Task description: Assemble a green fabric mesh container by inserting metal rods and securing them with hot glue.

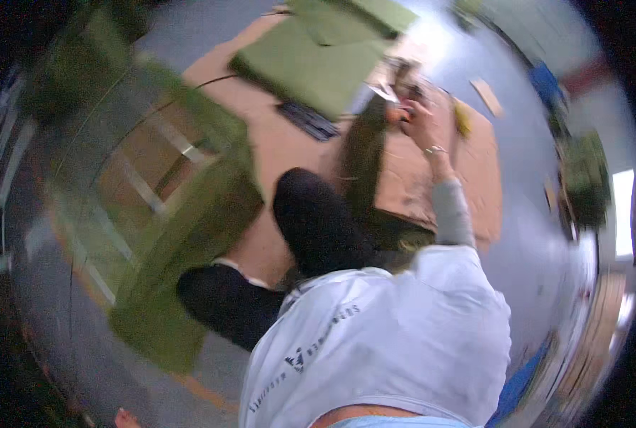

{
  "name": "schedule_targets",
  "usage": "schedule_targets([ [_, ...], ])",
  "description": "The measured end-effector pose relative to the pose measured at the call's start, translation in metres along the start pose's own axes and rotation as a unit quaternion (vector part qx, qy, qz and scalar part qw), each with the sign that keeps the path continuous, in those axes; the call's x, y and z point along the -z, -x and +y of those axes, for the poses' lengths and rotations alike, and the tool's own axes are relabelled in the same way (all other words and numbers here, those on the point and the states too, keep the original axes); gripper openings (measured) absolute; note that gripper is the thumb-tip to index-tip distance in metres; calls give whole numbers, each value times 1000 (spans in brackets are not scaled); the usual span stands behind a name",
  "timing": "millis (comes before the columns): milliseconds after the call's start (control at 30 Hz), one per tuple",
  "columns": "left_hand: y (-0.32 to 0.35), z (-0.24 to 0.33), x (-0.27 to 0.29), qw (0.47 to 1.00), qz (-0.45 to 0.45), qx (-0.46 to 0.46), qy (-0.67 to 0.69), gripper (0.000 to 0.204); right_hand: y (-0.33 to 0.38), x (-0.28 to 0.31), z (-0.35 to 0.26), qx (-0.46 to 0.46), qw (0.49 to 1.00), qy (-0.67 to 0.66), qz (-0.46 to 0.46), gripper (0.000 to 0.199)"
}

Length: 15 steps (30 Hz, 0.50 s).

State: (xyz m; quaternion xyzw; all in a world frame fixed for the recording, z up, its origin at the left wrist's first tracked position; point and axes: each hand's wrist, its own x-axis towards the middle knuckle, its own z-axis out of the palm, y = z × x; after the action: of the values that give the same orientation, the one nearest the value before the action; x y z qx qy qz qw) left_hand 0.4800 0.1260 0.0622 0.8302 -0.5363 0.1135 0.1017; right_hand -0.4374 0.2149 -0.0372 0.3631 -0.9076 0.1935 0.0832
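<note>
The picture is blurred by motion. My right hand (421, 120), with a bracelet on its wrist and a grey sleeve behind it, is raised over the brown floor sheet (289, 153). It is closed at the top of a long dark green cloth strip (364, 160) that hangs down toward my black-trousered knee (318, 221). A reddish, skin-coloured patch (398, 114) sits at the strip's top beside the right hand; I cannot tell if it is my left hand. A small pale, shiny thing (383, 91) shows just above it.
A big folded green cloth (318, 64) lies at the back on the brown sheet, with a dark flat object (307, 118) beside it. At left, a wooden frame (154, 164) is draped in green fabric. A yellow item (462, 118) and a wood piece (487, 96) lie at right.
</note>
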Motion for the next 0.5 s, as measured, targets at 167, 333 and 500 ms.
schedule_targets([
  [167, -55, 168, -46, 983, 55, -175, 20, 37, 83, 11, 190, -261, 964, 44, 12, 54],
  [333, -92, 213, -99, 952, 135, -265, 77, 21, 165, 45, 268, -476, 873, 100, 31, 49],
  [500, -134, 205, -148, 954, 27, -196, 224, 35, 304, 65, 341, -309, 923, 215, -75, 49],
])
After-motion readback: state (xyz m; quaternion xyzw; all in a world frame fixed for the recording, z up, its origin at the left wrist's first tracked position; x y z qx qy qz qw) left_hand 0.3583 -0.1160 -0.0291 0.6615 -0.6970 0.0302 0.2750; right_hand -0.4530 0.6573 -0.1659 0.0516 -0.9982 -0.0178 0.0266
